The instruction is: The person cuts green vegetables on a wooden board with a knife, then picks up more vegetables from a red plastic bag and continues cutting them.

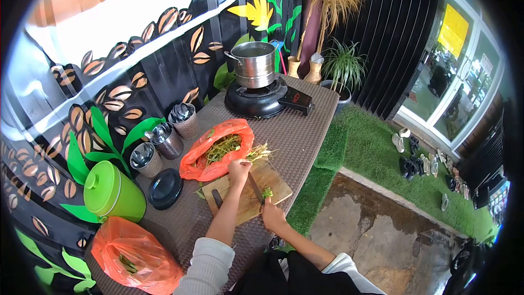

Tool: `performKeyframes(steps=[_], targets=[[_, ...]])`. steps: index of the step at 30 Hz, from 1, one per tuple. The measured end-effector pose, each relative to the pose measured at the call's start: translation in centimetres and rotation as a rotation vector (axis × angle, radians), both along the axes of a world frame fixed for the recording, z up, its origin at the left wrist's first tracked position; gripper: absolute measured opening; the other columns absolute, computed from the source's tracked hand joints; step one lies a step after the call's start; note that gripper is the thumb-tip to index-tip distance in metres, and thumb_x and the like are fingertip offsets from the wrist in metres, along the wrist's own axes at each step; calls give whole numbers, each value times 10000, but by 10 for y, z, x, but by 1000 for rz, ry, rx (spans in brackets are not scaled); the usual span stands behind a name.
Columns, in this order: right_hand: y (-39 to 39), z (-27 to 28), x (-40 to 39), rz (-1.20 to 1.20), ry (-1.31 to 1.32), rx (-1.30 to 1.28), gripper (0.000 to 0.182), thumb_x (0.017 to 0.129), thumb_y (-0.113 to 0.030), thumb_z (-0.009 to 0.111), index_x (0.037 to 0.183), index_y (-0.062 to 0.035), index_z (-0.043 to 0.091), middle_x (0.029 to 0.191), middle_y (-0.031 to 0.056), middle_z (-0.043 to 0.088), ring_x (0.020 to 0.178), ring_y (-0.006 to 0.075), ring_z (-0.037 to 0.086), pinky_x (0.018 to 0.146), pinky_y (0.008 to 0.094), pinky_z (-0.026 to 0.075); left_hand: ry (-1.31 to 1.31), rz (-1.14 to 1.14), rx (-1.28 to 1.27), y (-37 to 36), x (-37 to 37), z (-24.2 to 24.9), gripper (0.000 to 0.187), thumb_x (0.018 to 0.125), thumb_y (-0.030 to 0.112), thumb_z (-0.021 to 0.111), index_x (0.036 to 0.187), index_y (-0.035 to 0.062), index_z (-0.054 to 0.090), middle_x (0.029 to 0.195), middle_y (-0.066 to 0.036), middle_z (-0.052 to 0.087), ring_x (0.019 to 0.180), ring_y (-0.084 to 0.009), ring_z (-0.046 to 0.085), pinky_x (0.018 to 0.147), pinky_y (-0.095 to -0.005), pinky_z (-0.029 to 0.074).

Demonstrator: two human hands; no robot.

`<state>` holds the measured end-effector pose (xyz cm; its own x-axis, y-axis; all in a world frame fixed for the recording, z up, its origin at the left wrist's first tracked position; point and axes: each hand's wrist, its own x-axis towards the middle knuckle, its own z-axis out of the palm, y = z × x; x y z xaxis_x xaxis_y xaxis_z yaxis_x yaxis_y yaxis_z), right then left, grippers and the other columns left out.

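Note:
A wooden cutting board [256,207] lies on the table under my hands. My right hand [273,217] is closed round the handle of a knife [255,187], whose blade slants up and left over the board. Beside the blade, just above my right fingers, is a small bunch of chopped greens [267,192]. My left hand [238,171] is closed at the board's far edge, by the orange plastic bag [191,163]; what its fingers hold is hidden. Green stems [224,147] fill the bag's open mouth, and pale stem ends [260,153] stick out beyond my left hand.
A metal pot [254,68] sits on a black portable stove [254,101] at the table's far end. Along the left stand cutlery cups [166,143], black plates [165,189], a green jug [112,191] and a second orange bag [136,257]. The table edge [322,131] drops off at right.

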<state>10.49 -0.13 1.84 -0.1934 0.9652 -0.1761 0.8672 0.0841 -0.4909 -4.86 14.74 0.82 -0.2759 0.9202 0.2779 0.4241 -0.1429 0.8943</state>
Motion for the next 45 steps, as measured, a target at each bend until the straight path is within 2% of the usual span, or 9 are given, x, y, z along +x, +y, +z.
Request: performKeyframes(steps=[8, 11, 17, 19, 21, 26, 29, 36, 45], targets=[[-2, 0, -2, -29, 12, -20, 312, 924, -236, 435, 1082, 19, 350, 756, 259, 629, 739, 442, 633, 647, 520, 511, 155, 106, 11, 16, -2, 5, 96, 699, 45, 682, 777, -9, 693, 699, -112, 680, 685, -203, 667, 646, -291, 507], [-3, -1, -1, -32, 21, -22, 310, 927, -243, 428, 1078, 16, 351, 764, 264, 628, 732, 439, 633, 647, 523, 508, 29, 66, 259, 18, 1, 5, 99, 704, 54, 663, 789, 30, 707, 725, -115, 682, 700, -220, 663, 652, -325, 505], [-6, 6, -1, -37, 32, -22, 311, 925, -248, 432, 1070, 17, 357, 748, 265, 627, 721, 430, 635, 645, 523, 507, 160, -22, -141, -22, -15, -9, 193, 729, 130, 642, 906, 85, 705, 944, -106, 672, 857, -279, 625, 743, -369, 487], [-5, 7, -1, -28, 18, -32, 337, 923, -247, 434, 1097, 31, 358, 734, 260, 626, 719, 425, 636, 646, 523, 507, 482, 126, -137, -45, -12, 2, 217, 753, 134, 615, 953, 106, 696, 977, -78, 654, 943, -273, 583, 807, -414, 452], [-4, 2, -1, -25, 14, -20, 343, 922, -246, 435, 1105, 33, 359, 733, 259, 626, 719, 424, 636, 644, 522, 507, 457, 94, -74, -44, -17, -12, 225, 768, 121, 595, 969, 128, 695, 931, -59, 647, 961, -257, 564, 824, -454, 426], [-5, 4, -1, -33, 17, -3, 348, 923, -249, 432, 1119, 29, 358, 740, 255, 629, 730, 428, 635, 650, 521, 507, 284, -129, -32, -27, -17, -8, 291, 773, 55, 571, 1031, 134, 678, 851, -89, 627, 806, -263, 587, 718, -350, 467], [-4, 4, -2, -47, 12, -32, 338, 926, -253, 424, 1115, 20, 358, 765, 257, 631, 744, 434, 633, 662, 519, 508, 249, -180, -132, -1, -15, -23, 291, 802, 111, 547, 1054, 189, 670, 901, -87, 629, 880, -252, 595, 752, -384, 467], [-3, 7, 1, -42, 11, -58, 380, 919, -243, 430, 1170, 30, 346, 789, 262, 634, 753, 417, 645, 654, 497, 522, 312, -98, -200, 18, -12, -35, 258, 828, 159, 511, 1014, 190, 687, 1003, -90, 636, 969, -300, 576, 812, -524, 418], [-2, 8, -1, -22, 13, -71, 383, 922, -244, 435, 1153, 47, 343, 759, 261, 632, 745, 419, 640, 655, 510, 511, 393, 33, -156, -11, -19, -2, 195, 788, 103, 560, 925, 116, 698, 887, -111, 639, 917, -287, 585, 801, -465, 433]])
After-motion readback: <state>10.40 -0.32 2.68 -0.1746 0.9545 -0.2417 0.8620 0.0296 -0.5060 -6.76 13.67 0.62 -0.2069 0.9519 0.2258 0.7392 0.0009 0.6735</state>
